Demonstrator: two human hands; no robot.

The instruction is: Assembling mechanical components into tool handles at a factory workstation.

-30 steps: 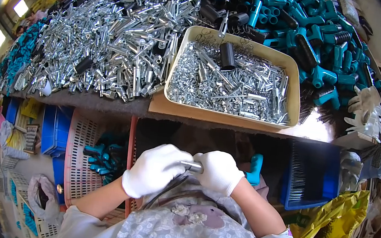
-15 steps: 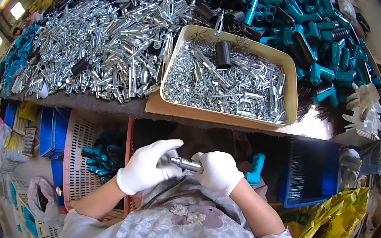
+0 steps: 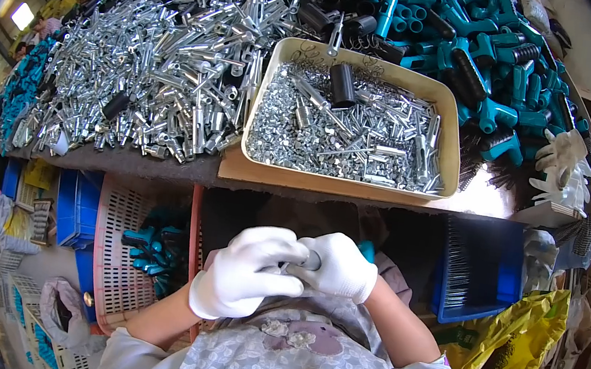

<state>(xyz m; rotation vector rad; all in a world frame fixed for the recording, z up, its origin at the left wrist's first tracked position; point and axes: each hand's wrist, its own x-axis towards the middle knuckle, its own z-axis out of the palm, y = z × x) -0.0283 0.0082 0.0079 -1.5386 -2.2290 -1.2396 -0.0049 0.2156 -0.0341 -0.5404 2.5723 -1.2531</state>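
Both my hands wear white gloves and meet in front of my chest, below the table edge. My left hand (image 3: pixel 247 271) and my right hand (image 3: pixel 339 266) are closed together around a small silver metal part (image 3: pixel 311 261), of which only a short end shows between the gloves. A beige tray (image 3: pixel 340 184) of small silver screws and pins, with a black cylinder (image 3: pixel 341 84) lying in it, sits on the table straight ahead.
A big heap of silver metal tubes (image 3: pixel 168 71) covers the table's left. Teal plastic handles (image 3: pixel 492 53) pile at the back right, with white gloves (image 3: pixel 563 164) beside them. Below are a pink basket (image 3: pixel 124 266) holding teal parts, a blue crate (image 3: pixel 482 269) and a yellow bag (image 3: pixel 513 347).
My hands have closed tighter together around the metal part, which showed as a longer silver piece between them before. The left hand has curled over it.
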